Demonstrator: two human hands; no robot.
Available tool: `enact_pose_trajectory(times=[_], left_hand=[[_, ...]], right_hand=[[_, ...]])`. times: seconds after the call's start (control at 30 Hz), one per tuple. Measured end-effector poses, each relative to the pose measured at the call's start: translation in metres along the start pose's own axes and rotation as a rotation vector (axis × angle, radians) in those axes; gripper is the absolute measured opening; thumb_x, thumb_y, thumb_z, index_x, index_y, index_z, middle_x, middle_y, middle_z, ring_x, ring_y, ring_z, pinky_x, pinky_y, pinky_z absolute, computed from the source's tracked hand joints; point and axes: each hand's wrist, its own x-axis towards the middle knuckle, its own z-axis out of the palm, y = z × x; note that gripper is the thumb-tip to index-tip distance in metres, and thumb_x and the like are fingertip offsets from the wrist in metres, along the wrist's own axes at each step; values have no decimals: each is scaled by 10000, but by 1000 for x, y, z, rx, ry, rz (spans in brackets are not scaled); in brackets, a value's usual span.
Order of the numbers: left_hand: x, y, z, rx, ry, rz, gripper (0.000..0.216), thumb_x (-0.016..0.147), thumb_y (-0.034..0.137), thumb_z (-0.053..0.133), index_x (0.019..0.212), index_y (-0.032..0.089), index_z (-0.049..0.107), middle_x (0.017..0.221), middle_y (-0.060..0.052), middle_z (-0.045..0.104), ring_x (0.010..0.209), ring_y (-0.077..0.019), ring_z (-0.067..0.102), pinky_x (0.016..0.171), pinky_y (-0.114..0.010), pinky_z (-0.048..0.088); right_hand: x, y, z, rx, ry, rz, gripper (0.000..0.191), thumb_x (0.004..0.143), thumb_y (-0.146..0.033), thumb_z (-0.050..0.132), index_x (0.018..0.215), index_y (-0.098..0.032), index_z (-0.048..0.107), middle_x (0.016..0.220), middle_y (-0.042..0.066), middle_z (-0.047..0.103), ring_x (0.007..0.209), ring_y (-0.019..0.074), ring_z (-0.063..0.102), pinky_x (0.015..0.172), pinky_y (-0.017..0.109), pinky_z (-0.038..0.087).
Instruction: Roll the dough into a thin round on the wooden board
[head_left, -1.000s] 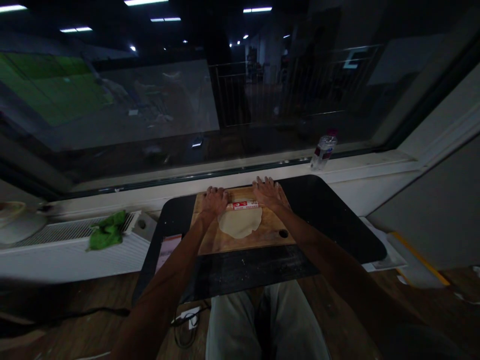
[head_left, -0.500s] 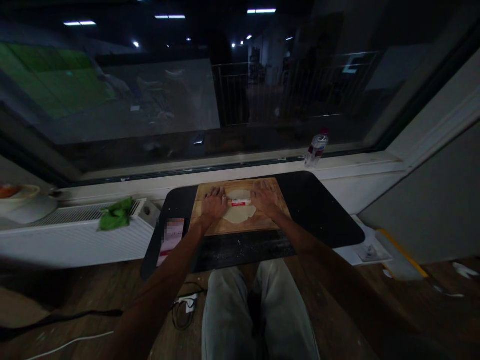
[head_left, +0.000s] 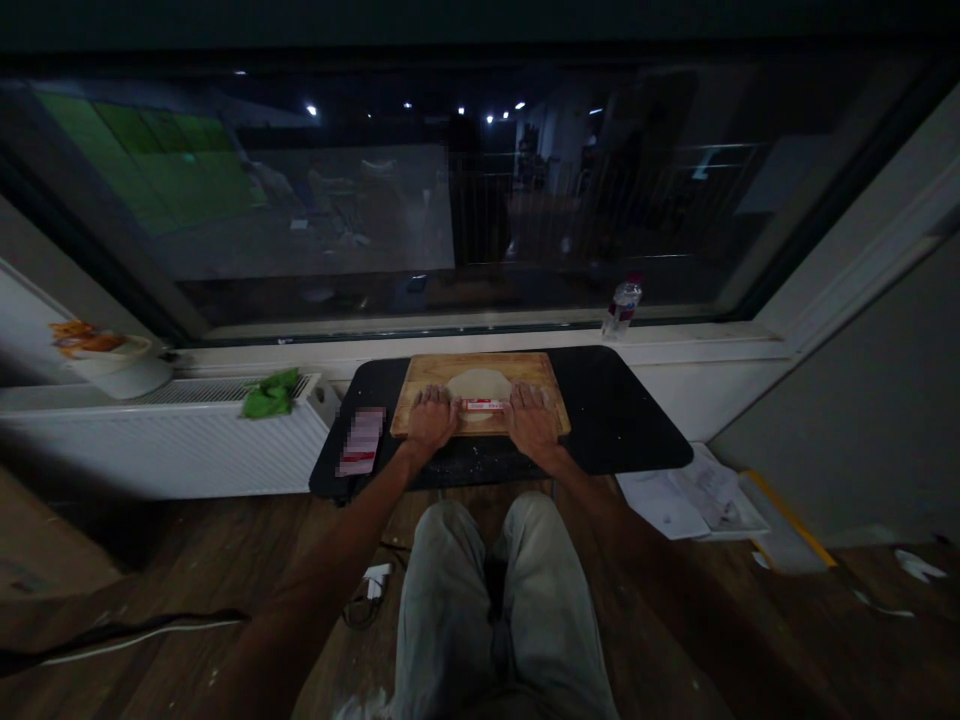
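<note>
A pale sheet of rolled-out dough (head_left: 478, 381) lies flat on a wooden board (head_left: 425, 367). Across its near half rests a rolling pin (head_left: 484, 405), its middle wrapped in a red and white label. My left hand (head_left: 433, 418) covers the pin's left end, fingers pointing away from me and bent over it. On the right end sits my right hand (head_left: 532, 415) in the same way. Both palms face down, and they hide the pin's ends.
The board stands on a small black table (head_left: 630, 420). A pink and white packet (head_left: 363, 440) lies at its left. A water bottle (head_left: 622, 308) stands on the windowsill. A green cloth (head_left: 271, 394) and a white pot (head_left: 127, 368) rest on the radiator (head_left: 225, 450).
Both hands and the rolling pin have come closer to me over the board, so more dough shows beyond the pin. The head view has tilted and shifted.
</note>
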Motion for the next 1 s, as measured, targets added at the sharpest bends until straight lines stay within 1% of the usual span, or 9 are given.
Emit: enact_pose_trajectory(times=[0.2, 0.3, 0.4, 0.47, 0.53, 0.63, 0.73, 0.8, 1.0], left_hand=[[-32, 5, -15, 3, 1, -6, 602, 1181, 391, 334, 1575, 40, 623, 1591, -275, 670, 1547, -363, 591, 1329, -500, 387], [-46, 9, -19, 18, -1, -16, 578, 1177, 389, 319, 1485, 71, 691, 1495, -261, 730, 1463, -361, 650, 1297, -508, 421], [-54, 14, -16, 3, -15, -49, 593, 1181, 399, 285, 1348, 85, 759, 1308, -257, 800, 1325, -366, 731, 1257, -533, 466], [-56, 16, -10, -12, 16, -74, 598, 1178, 393, 293, 1426, 67, 729, 1383, -276, 780, 1398, -391, 702, 1291, -576, 441], [-52, 16, -3, -23, 48, -99, 608, 1170, 378, 315, 1556, 46, 648, 1540, -296, 703, 1552, -417, 592, 1337, -624, 387], [-38, 12, 2, -30, 38, -131, 611, 1162, 344, 332, 1624, 38, 589, 1667, -294, 603, 1672, -412, 453, 1375, -634, 333], [-19, 7, 1, -15, 32, -157, 598, 1146, 309, 348, 1642, 73, 586, 1713, -249, 575, 1691, -397, 427, 1388, -620, 322], [-7, 3, -1, -2, 30, -168, 599, 1132, 294, 362, 1648, 88, 586, 1710, -241, 582, 1689, -407, 426, 1375, -644, 335], [28, -11, -3, -12, -36, -197, 638, 1107, 289, 405, 1686, 48, 518, 1730, -291, 535, 1710, -429, 379, 1355, -670, 354]], right_hand=[[-30, 6, -5, 38, -13, -110, 670, 1188, -349, 273, 1735, -25, 485, 1768, 214, 512, 1684, 340, 421, 1407, 508, 229], [-37, 8, -5, 57, -7, -135, 653, 1182, -338, 302, 1744, -65, 489, 1760, 195, 531, 1700, 325, 400, 1412, 517, 226], [-36, 8, -5, 69, -25, -155, 642, 1186, -348, 312, 1729, -73, 515, 1766, 185, 525, 1710, 312, 387, 1424, 510, 218], [-32, 8, -5, 75, -34, -169, 638, 1189, -350, 314, 1713, -61, 536, 1769, 190, 515, 1710, 308, 389, 1430, 509, 220], [-25, 8, -4, 80, -39, -177, 636, 1190, -344, 311, 1695, -43, 553, 1762, 201, 519, 1701, 308, 408, 1431, 508, 229], [-9, 11, -4, 77, -61, -195, 649, 1196, -343, 284, 1688, -14, 550, 1751, 214, 527, 1685, 311, 441, 1429, 502, 247], [12, 18, -2, 74, -104, -257, 665, 1188, -333, 267, 1703, 4, 519, 1759, 225, 506, 1692, 300, 433, 1424, 499, 275], [29, 23, 0, 70, -145, -294, 665, 1174, -316, 276, 1706, 6, 514, 1755, 232, 505, 1694, 293, 433, 1423, 502, 286], [82, 32, 15, 60, -284, -317, 646, 1180, -312, 263, 1668, -36, 584, 1751, 198, 525, 1688, 258, 443, 1420, 435, 303]])
